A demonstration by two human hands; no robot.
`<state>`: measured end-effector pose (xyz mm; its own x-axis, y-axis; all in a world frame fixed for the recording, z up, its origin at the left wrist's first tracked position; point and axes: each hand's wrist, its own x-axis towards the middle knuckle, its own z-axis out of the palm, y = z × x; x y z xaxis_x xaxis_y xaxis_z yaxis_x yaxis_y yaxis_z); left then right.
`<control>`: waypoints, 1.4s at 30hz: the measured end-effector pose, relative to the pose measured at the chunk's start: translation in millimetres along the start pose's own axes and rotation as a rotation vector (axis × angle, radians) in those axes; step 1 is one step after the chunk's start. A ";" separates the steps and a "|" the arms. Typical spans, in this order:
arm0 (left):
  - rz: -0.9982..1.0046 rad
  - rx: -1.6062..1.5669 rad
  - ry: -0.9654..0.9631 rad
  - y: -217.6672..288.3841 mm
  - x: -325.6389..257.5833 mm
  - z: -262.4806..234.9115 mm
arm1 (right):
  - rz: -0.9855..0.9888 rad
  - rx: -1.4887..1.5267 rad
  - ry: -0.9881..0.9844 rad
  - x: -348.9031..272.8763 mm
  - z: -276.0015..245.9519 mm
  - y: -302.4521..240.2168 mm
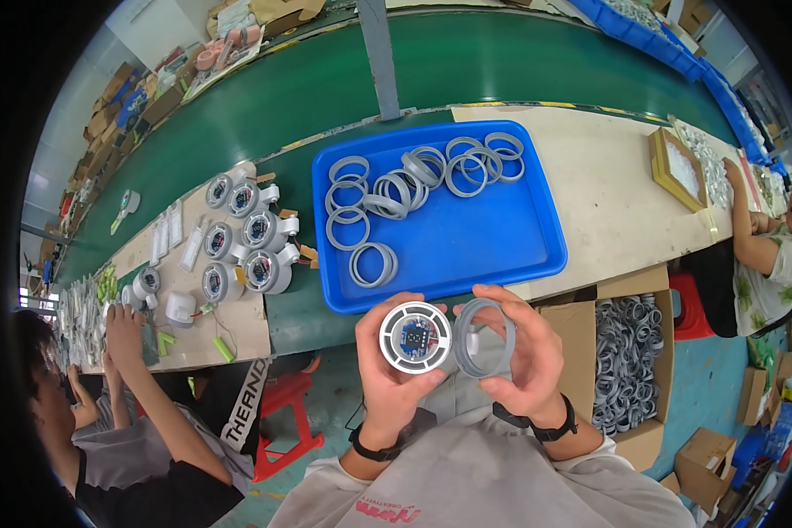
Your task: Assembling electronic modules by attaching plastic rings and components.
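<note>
At lower centre of the frame, left hand (394,370) grips a round white housing (415,337), fingers wrapped behind it, open face with dark circuit board turned up toward the camera. Just right of it, touching or nearly so, right hand (521,352) pinches a grey ring (482,338) by its rim, ring tilted on edge, opening facing left toward the housing. Both sit just below the near edge of a blue tray (466,238) holding more loose grey rings, on the worktop (607,202). Cardboard box of grey rings (625,361) at lower right, close to the right wrist. Cluster of finished white units (246,246) left of the tray. Green conveyor belt (264,106) beyond. Another person's hand (125,330) at far left, well apart.
</note>
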<state>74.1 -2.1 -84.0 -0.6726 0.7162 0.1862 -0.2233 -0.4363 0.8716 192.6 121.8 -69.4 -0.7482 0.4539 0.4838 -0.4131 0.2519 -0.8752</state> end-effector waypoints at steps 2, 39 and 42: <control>-0.003 0.003 -0.001 -0.3 -0.4 0.1 | 0.001 0.025 0.046 0.8 4.1 -2.7; 0.279 1.032 -0.295 11.1 15.7 18.7 | 0.332 0.006 -0.285 46.7 6.3 24.8; 0.231 1.046 -0.303 8.9 11.2 20.5 | 0.422 -0.005 -0.210 40.7 9.3 28.6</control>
<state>79.1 13.2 -64.8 -0.3889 0.8430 0.3716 0.6860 -0.0042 0.7276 145.6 139.5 -74.7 -0.9392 0.3352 0.0747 -0.0483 0.0867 -0.9951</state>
